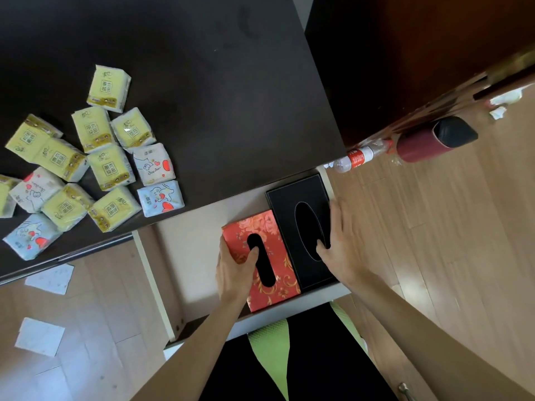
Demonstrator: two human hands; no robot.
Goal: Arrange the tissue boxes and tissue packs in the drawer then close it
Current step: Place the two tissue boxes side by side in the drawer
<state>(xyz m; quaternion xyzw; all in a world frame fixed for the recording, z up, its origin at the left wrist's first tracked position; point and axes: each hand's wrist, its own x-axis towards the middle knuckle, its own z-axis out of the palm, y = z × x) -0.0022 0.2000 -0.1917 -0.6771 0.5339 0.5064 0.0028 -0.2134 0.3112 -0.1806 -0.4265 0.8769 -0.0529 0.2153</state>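
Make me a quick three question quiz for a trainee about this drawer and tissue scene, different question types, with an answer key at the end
1. True or false: the red floral tissue box and the black tissue box both lie inside the open drawer.
2. Multiple choice: where are the small tissue packs? A) in the drawer B) on the dark tabletop C) on the floor
3. Short answer: which box does the left hand grip, and where does the thumb sit?

Key:
1. True; they lie side by side at the drawer's right end.
2. B.
3. The red floral box; the thumb dips into its oval slot. The right hand does the same on the black box.
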